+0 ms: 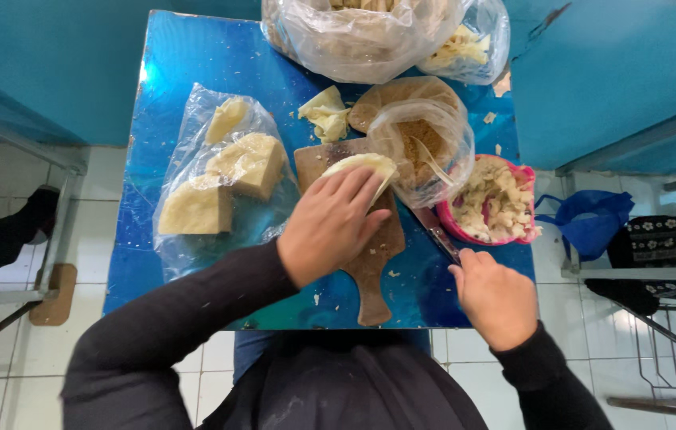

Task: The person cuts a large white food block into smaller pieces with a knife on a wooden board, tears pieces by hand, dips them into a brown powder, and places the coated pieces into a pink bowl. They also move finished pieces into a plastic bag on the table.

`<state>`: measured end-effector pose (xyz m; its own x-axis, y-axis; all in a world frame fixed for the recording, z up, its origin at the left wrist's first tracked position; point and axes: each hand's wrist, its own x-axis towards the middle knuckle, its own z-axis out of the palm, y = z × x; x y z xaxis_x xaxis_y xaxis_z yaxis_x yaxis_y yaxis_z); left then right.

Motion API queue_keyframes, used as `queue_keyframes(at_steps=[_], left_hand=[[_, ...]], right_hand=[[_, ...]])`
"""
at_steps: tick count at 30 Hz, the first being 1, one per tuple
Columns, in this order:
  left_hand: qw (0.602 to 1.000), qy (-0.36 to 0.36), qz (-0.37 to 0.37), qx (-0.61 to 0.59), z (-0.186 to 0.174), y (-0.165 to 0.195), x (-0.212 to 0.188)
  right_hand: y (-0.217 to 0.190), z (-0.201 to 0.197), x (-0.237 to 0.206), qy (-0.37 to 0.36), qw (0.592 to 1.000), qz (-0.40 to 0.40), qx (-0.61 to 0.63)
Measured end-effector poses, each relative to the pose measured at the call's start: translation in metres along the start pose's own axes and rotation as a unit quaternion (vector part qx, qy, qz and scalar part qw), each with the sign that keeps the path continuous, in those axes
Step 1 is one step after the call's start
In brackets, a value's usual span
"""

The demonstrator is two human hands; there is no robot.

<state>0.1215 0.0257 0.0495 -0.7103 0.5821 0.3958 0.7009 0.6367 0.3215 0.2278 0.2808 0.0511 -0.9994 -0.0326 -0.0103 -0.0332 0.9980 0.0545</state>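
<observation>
One head camera looks steeply down, close above the blue table (195, 72)

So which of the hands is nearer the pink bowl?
Right. The right hand grips a knife just below the pink bowl; the left hand rests on the cutting board, farther off.

One cutting board (370, 263), one knife (437, 235), one pink bowl (526, 177), four plastic bags, two hands.

White tiled floor (3, 171), teal walls (51, 64)
</observation>
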Motion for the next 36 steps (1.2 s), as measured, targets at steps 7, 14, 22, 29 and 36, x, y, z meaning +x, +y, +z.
queue_keyframes(at_steps=[7, 14, 22, 29, 36], left_hand=[[0.986, -0.075, 0.085, 0.120, 0.036, -0.009, 0.014], [0.998, -0.032, -0.022, 0.046, 0.018, -0.014, -0.020], [0.993, -0.046, -0.017, -0.107, 0.004, -0.033, -0.019], [0.997, -0.024, -0.008, 0.066, -0.034, -0.046, -0.007], [0.988, -0.047, 0.071, 0.126, -0.045, -0.033, 0.005]], right_hand=[[0.013, 0.034, -0.007, 0.124, 0.988, -0.042, 0.081], [0.031, 0.052, -0.032, 0.104, 0.986, 0.000, 0.133], [0.072, 0.034, -0.050, -0.092, 0.894, 0.136, 0.417], [-0.001, 0.012, -0.010, 0.013, 0.916, 0.057, 0.396], [-0.039, -0.010, 0.039, 0.105, 0.930, -0.123, 0.329]])
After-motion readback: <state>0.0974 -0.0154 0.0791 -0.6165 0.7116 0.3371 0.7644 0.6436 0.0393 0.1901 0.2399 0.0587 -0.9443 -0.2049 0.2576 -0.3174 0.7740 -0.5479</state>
